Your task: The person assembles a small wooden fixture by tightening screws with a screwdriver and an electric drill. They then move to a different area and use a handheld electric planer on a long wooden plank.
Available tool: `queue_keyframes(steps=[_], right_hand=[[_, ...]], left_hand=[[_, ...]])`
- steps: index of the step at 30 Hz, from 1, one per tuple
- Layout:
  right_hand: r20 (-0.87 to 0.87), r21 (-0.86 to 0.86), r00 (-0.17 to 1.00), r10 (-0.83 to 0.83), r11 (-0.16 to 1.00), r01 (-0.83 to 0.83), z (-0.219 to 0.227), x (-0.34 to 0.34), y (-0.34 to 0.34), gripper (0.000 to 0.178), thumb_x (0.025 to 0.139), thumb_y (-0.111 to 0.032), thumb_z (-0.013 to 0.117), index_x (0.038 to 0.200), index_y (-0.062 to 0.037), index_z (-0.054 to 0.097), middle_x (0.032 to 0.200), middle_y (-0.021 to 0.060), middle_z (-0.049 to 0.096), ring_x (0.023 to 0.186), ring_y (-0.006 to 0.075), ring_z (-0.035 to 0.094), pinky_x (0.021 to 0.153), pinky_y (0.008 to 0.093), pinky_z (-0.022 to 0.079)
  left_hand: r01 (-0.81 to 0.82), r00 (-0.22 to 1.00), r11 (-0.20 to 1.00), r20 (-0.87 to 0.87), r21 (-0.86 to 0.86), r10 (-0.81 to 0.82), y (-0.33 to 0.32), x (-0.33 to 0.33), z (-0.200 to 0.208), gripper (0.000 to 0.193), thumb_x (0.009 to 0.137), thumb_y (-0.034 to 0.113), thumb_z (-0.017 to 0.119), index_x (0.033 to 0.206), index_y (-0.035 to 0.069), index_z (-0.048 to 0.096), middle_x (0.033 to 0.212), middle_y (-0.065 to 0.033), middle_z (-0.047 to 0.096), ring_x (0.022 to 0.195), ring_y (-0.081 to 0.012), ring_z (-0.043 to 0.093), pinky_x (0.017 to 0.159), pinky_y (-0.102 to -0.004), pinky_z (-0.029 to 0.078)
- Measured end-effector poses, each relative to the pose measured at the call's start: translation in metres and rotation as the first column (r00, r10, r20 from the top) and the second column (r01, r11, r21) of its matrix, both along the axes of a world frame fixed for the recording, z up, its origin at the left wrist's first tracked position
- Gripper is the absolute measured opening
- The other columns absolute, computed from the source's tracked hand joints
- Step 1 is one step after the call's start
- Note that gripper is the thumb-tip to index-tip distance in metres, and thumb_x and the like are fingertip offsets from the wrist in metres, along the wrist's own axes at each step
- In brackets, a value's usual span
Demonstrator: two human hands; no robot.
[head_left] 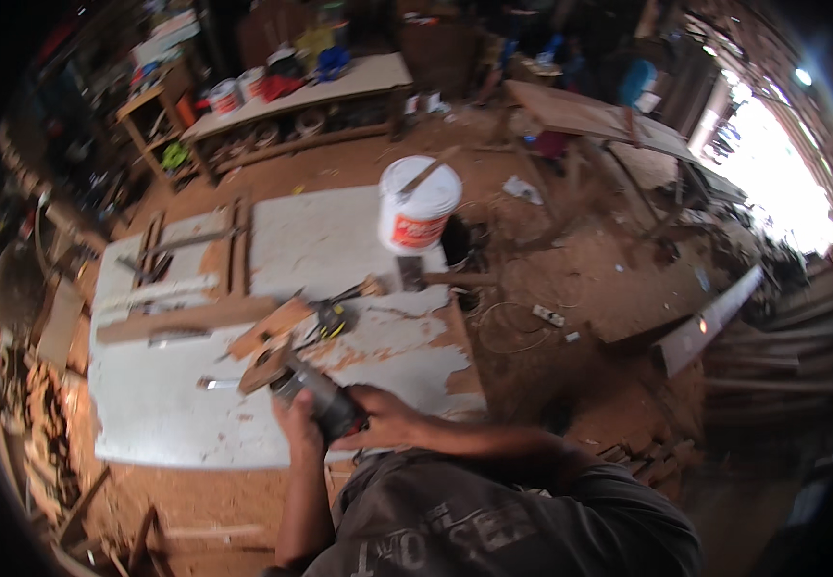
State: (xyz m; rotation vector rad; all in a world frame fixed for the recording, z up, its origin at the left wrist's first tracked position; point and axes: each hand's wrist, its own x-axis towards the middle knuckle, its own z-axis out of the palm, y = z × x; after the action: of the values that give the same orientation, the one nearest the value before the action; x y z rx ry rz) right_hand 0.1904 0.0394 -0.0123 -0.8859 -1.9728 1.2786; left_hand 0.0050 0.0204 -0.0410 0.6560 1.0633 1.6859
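Observation:
Both my hands are closed around a dark grey and black cylindrical power tool [325,399], held tilted over the near edge of the worktable. My left hand [301,419] grips its side near the front end. My right hand [385,415] wraps the rear end, fingers partly hidden. At the tool's front end is a brown wooden piece [266,369]; whether it is fixed to the tool, I cannot tell. Just beyond lie a yellow and black tape measure [331,320] and a wooden block [277,322]. Left of the tool is a small flat-ended hand tool [218,383].
The worktable [176,423] has peeling white paint. On it are a white bucket [418,216], a hammer [450,279] with its handle past the right edge, and wooden strips [186,317]. Behind stands a cluttered bench [368,79]. Cable and a power strip [548,315] lie on the floor.

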Motion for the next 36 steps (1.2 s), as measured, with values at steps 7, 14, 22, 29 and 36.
queue_keyframes(steps=[7, 14, 22, 29, 36], right_hand=[[0.232, -0.044, 0.973, -0.006, 0.999, 0.017, -0.031, 0.043, -0.039, 0.069, 0.071, -0.055, 0.093, 0.111, -0.005, 0.067, 0.1, 0.015, 0.069, 0.099, 0.0377, 0.069, 0.086, 0.047, 0.055], [0.295, -0.582, 0.946, -0.132, 0.761, 0.288, -0.04, 0.059, -0.042, 0.077, 0.079, -0.058, 0.09, 0.127, -0.0012, 0.069, 0.108, 0.0093, 0.075, 0.099, 0.019, 0.07, 0.088, 0.0339, 0.054], [0.37, -0.609, 0.819, -0.439, 0.551, 0.571, -0.062, 0.058, -0.033, 0.077, 0.073, -0.071, 0.086, 0.108, -0.0036, 0.071, 0.093, 0.0055, 0.072, 0.085, 0.0181, 0.068, 0.08, 0.0341, 0.052], [0.284, -0.649, 0.83, -0.48, 0.541, 0.535, -0.079, 0.042, -0.038, 0.074, 0.078, -0.067, 0.085, 0.113, -0.0026, 0.075, 0.098, 0.0041, 0.072, 0.09, 0.0174, 0.067, 0.08, 0.0345, 0.052], [0.189, -0.711, 0.946, -0.262, 0.628, 0.316, -0.094, 0.03, -0.042, 0.051, 0.087, -0.044, 0.09, 0.115, -0.0051, 0.071, 0.098, 0.0015, 0.072, 0.09, 0.0126, 0.064, 0.083, 0.0322, 0.053]], left_hand=[[-0.219, 0.972, 0.971, -0.066, 0.095, 0.226, 0.026, -0.105, 0.061, 0.074, 0.099, 0.042, 0.071, 0.156, 0.004, 0.043, 0.138, -0.0183, 0.06, 0.122, -0.0301, 0.064, 0.094, -0.044, 0.059], [-0.516, 0.399, 0.854, -0.9, -0.062, 0.176, -0.026, -0.182, 0.038, 0.074, 0.094, 0.027, 0.082, 0.151, -0.006, 0.049, 0.145, -0.0242, 0.06, 0.129, -0.0349, 0.06, 0.11, -0.0425, 0.048], [-0.63, 0.259, 0.77, -0.907, 0.102, 0.332, -0.073, -0.248, -0.118, 0.081, 0.094, 0.033, 0.082, 0.153, -0.01, 0.047, 0.154, -0.0282, 0.052, 0.142, -0.04, 0.051, 0.117, -0.0492, 0.043], [-0.85, -0.266, 0.46, -0.963, 0.257, 0.045, -0.062, -0.17, -0.116, 0.107, 0.082, 0.066, 0.083, 0.163, 0.011, 0.039, 0.154, -0.0272, 0.048, 0.145, -0.0474, 0.042, 0.116, -0.0569, 0.04], [0.604, 0.796, 0.684, 0.334, -0.408, -0.504, -0.005, 0.024, -0.089, 0.073, 0.093, 0.032, 0.084, 0.145, -0.008, 0.05, 0.125, -0.0212, 0.07, 0.115, -0.0251, 0.069, 0.097, -0.0404, 0.056]])
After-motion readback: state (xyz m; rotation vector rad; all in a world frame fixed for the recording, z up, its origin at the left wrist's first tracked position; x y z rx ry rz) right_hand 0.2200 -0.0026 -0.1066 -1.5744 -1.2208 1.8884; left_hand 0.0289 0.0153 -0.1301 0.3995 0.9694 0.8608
